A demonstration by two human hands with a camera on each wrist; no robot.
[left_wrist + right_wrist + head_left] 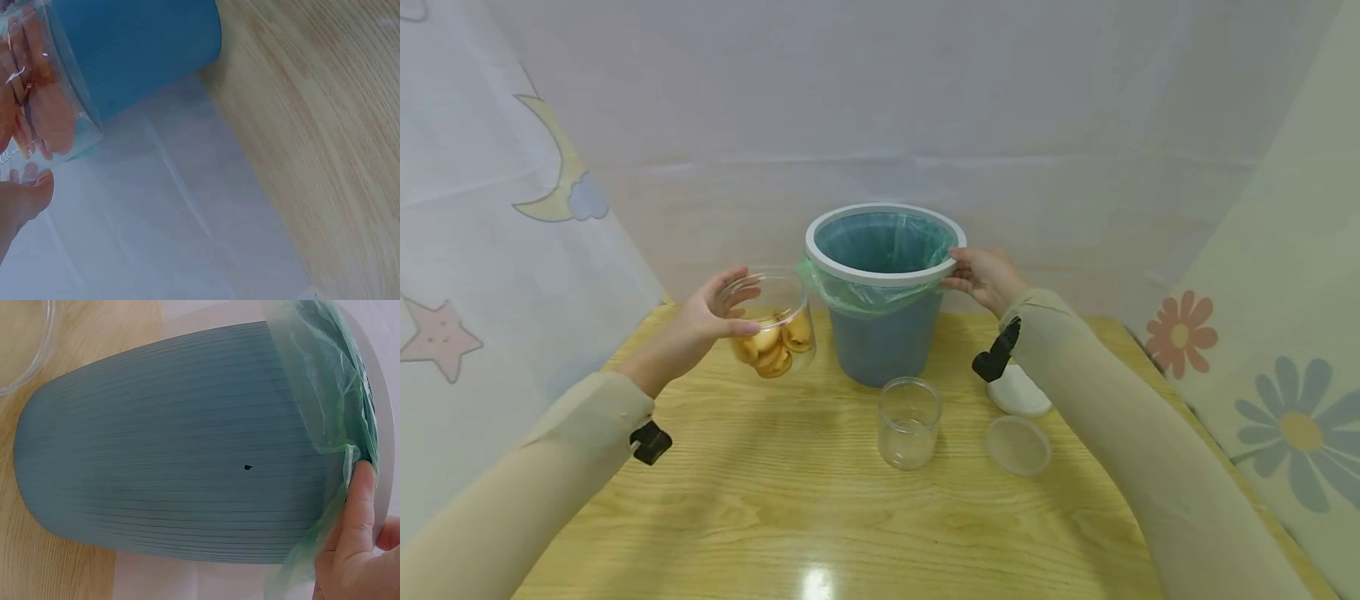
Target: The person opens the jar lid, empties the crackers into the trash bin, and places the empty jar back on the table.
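Observation:
My left hand (709,310) grips a clear plastic jar (806,335) from its left side, raised a little above the table and just left of a blue trash can. Inside the jar lie several golden-brown pieces (772,343) that look like baked snacks. In the left wrist view the jar (84,128) is partly cut off. The trash can (880,346) stands upright with a white rim (880,278) and a green bag (850,293) folded over its edge. On the rim's right side, my right hand (988,277) pinches the edge, fingers against the bag (331,394).
An open clear jar (908,425) stands on the wooden table (760,517) in front of the can. To its right lie a translucent round lid (1018,447) and a white round lid (1021,392), the latter partly behind the right sleeve. A pale cloth wall (880,100) rises behind.

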